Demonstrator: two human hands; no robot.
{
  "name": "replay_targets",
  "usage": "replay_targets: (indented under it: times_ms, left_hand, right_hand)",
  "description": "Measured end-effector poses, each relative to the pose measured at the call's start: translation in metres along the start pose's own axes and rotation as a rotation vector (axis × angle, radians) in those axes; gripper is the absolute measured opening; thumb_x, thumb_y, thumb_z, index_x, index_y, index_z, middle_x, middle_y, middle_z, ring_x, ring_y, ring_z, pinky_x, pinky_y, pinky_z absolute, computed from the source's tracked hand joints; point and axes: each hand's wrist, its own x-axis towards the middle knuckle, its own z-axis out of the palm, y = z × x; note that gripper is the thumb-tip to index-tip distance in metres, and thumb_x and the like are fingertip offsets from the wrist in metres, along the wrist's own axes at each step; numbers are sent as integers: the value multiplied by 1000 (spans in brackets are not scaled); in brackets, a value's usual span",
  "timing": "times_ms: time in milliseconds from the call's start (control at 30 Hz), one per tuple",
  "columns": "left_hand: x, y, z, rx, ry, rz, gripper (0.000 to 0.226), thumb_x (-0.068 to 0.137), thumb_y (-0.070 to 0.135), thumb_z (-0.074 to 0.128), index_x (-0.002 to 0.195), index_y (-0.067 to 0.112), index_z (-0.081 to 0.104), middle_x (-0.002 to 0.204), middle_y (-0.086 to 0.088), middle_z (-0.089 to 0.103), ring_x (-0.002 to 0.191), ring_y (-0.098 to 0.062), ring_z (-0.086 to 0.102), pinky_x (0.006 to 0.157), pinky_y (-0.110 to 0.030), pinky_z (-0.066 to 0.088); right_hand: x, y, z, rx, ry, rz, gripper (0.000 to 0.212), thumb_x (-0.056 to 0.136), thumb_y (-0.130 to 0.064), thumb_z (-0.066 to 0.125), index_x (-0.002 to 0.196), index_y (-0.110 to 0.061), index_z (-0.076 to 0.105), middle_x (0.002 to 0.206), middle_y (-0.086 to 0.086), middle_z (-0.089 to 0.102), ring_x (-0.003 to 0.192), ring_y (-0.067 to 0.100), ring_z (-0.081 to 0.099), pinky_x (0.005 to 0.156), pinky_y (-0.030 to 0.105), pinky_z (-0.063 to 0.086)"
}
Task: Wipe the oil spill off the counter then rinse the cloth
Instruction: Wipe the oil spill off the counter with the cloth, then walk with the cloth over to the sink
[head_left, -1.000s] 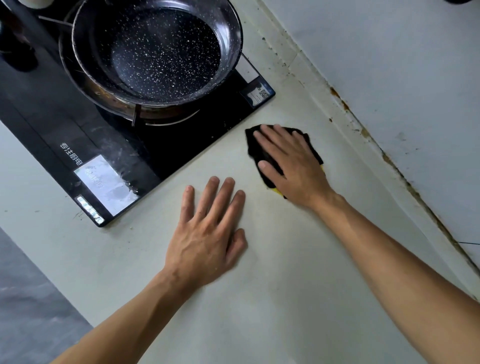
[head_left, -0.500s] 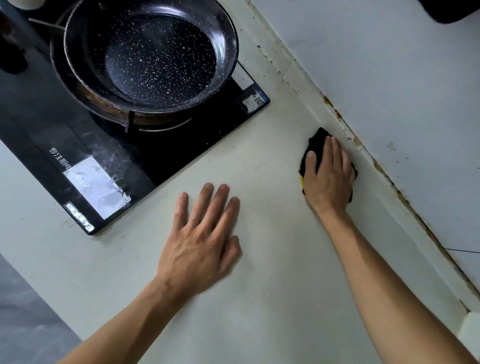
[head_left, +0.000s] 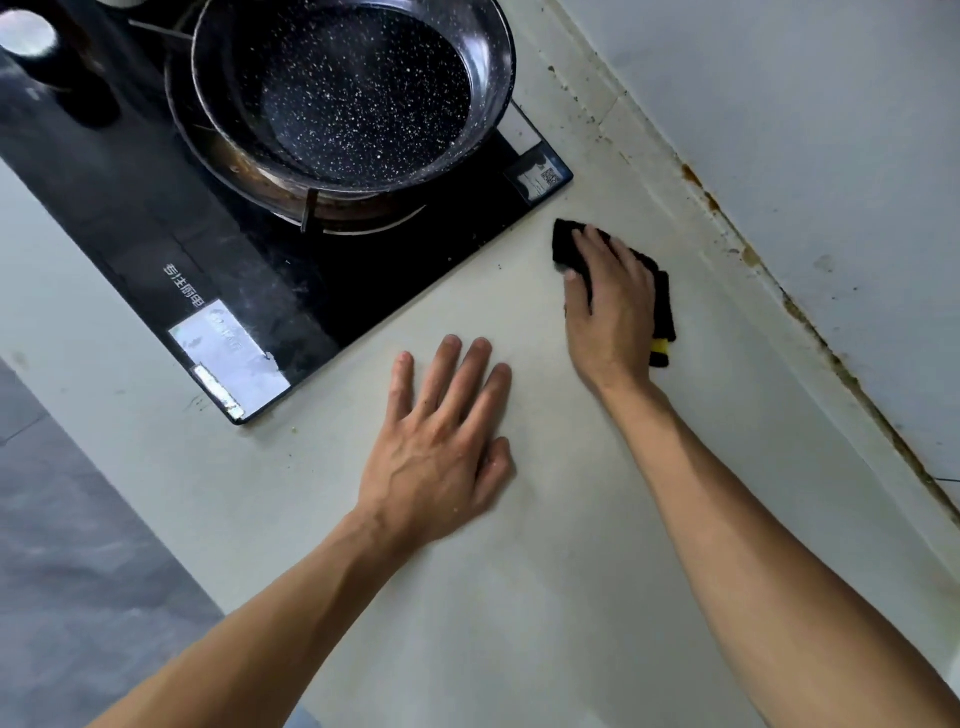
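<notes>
A black cloth (head_left: 662, 296) with a small yellow tag lies flat on the pale counter (head_left: 545, 597), just right of the stove's near corner. My right hand (head_left: 610, 306) presses down on it, fingers spread over the cloth and pointing away from me. My left hand (head_left: 441, 447) rests flat on the counter with its fingers apart, holding nothing, to the left of and nearer than the cloth. I cannot make out any oil on the counter surface.
A black glass stove (head_left: 156, 218) carries a speckled dark frying pan (head_left: 353, 88) on its burner. The wall (head_left: 805, 130) runs along the right, with brown stains on its joint with the counter. A grey floor (head_left: 62, 545) shows at the lower left.
My right hand has slid the cloth from the stove corner over to the wall joint and back toward the stove. My left hand has stayed planted on the counter.
</notes>
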Motion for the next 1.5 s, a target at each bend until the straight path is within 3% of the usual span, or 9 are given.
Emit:
replay_targets:
  times_ms: [300,400,500,733,867,1067,1167,1267,1500]
  left_hand:
    - [-7,4,-33,-193,-17,-18,47,97,28,56,141,12,58,157,-11,50,155,-39,36,122,-64,30]
    - [-36,7,-55,-269,-37,-69,44,101,23,57,143,12,63,155,-10,57,154,-36,42,124,-52,36]
    - [-82,10,-79,-345,-77,-150,37,103,21,57,137,15,69,141,-3,69,141,-29,56,110,-46,50]
    - [-192,5,-132,-415,-253,-438,32,107,26,51,132,23,70,131,6,74,129,-20,61,97,-37,55]
    - [-240,-6,-147,-386,-369,-531,28,107,29,50,126,23,71,128,2,75,120,-25,66,92,-40,57]
    - [-304,-18,-153,-387,-504,-722,30,105,30,50,125,22,71,123,-7,78,111,-33,72,92,-47,59]
    - [-339,-17,-149,-417,-553,-836,34,107,30,50,131,20,71,125,-7,79,111,-30,73,95,-44,60]
    - [-380,-12,-140,-495,-532,-1017,32,106,28,52,127,18,74,123,-8,79,111,-30,73,96,-39,58]
    - [-504,-5,-124,-671,-442,-1448,24,105,24,57,113,23,79,117,-2,81,108,-27,72,98,-39,56]
  right_hand:
    - [-65,-6,-46,143,-179,-83,35,108,-20,52,142,-22,59,136,-2,66,123,17,61,101,27,45]
    - [-103,-18,-63,186,-247,-3,31,109,-22,53,138,-21,61,124,-5,71,107,10,63,91,13,41]
    - [-153,-31,-76,304,-316,147,24,108,-21,56,130,-21,66,98,-18,72,85,-8,62,77,1,39]
    - [-275,-63,-92,441,-635,464,19,107,-32,55,112,-20,70,101,-3,75,102,22,69,89,37,50]
    - [-326,-75,-103,398,-794,500,20,106,-31,58,110,-15,71,100,0,76,102,25,71,93,41,51]
    - [-362,-63,-118,331,-956,509,30,97,-41,71,120,-23,71,109,-5,78,107,20,72,98,40,55]
    - [-367,-56,-118,252,-1000,472,25,97,-40,71,116,-25,71,106,-7,77,104,19,72,88,34,55]
    - [-363,-64,-113,233,-1012,421,17,98,-38,69,110,-27,73,98,-11,77,97,14,72,74,24,49]
    - [-327,-145,-74,210,-1014,223,12,100,-35,67,102,-24,71,95,-2,76,92,22,70,73,31,46]
